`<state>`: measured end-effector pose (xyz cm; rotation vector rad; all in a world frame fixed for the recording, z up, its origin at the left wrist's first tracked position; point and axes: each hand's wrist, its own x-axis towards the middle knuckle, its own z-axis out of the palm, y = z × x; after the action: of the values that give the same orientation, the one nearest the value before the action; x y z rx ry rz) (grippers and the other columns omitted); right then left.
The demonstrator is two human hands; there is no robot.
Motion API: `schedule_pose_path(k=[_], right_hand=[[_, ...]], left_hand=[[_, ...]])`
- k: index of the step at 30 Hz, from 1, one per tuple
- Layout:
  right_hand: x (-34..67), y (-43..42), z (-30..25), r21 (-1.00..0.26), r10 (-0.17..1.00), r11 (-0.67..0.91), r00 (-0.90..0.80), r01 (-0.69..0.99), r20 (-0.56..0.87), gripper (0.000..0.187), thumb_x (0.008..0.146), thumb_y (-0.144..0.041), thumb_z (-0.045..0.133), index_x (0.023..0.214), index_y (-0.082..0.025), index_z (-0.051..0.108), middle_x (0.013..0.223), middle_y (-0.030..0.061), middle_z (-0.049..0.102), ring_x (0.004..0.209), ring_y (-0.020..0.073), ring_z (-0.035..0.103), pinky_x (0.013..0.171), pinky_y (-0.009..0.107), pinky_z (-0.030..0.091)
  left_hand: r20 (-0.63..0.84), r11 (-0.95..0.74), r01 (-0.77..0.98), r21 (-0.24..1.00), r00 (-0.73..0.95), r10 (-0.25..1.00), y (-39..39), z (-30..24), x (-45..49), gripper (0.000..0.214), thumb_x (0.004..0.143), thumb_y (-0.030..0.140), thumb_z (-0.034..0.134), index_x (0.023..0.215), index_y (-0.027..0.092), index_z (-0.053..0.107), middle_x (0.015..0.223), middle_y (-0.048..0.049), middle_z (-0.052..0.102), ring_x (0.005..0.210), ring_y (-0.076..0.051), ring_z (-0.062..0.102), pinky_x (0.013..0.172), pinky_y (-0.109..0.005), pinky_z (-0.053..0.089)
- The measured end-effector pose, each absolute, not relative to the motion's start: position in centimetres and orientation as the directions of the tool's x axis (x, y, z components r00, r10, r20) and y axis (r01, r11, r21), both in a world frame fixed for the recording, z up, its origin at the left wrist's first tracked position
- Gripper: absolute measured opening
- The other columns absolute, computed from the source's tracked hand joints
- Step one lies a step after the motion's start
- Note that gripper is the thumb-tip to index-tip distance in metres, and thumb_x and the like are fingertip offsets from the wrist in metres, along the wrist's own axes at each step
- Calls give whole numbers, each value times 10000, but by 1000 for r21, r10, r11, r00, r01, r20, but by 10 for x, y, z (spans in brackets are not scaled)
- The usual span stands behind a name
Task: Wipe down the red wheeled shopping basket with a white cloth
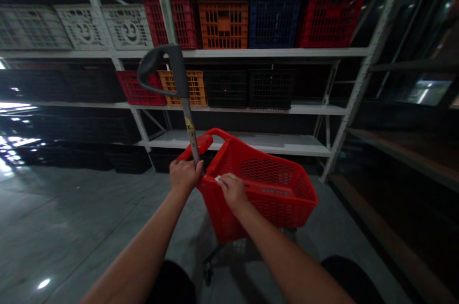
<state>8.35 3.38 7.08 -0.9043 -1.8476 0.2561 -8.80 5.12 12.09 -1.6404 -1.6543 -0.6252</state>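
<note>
My left hand (184,175) is closed around the lower end of a metal pole (167,5), beside the red cart's handle end. The pole rises tilted to the left and has a dark grey loop handle (181,72) and a yellow sticker partway down. My right hand (233,191) is at the near rim of the red plastic shopping cart (222,213), pinching a small white thing (217,178) too small to name. The cart's basket has pierced walls, and its red push handle (205,142) is behind the pole.
A metal rack (272,53) spans the back, holding a red crate (332,19), an orange crate (224,24), a blue crate (274,22), white crates (129,27) and black crates (270,89). A cart wheel (208,273) touches the grey floor (89,232). More shelving (401,194) stands at right.
</note>
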Motion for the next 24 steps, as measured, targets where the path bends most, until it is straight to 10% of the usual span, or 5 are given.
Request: schedule_pose_path(k=[10, 24], right_hand=[[209, 13, 22, -539, 784, 474, -56, 696, 618, 190, 779, -107, 469, 816, -166, 646, 828, 56, 649, 787, 160, 580, 748, 268, 434], [97, 35, 60, -484, 754, 566, -182, 667, 631, 170, 793, -98, 462, 783, -163, 619, 781, 43, 647, 749, 132, 573, 714, 212, 413]], left_hand=[[739, 88, 980, -178, 74, 669, 56, 120, -90, 547, 829, 449, 229, 641, 137, 638, 604, -107, 619, 648, -226, 566, 683, -350, 290], [756, 110, 974, -197, 80, 650, 59, 118, -91, 537, 821, 447, 235, 638, 141, 636, 601, -105, 619, 630, -222, 558, 681, -341, 310]])
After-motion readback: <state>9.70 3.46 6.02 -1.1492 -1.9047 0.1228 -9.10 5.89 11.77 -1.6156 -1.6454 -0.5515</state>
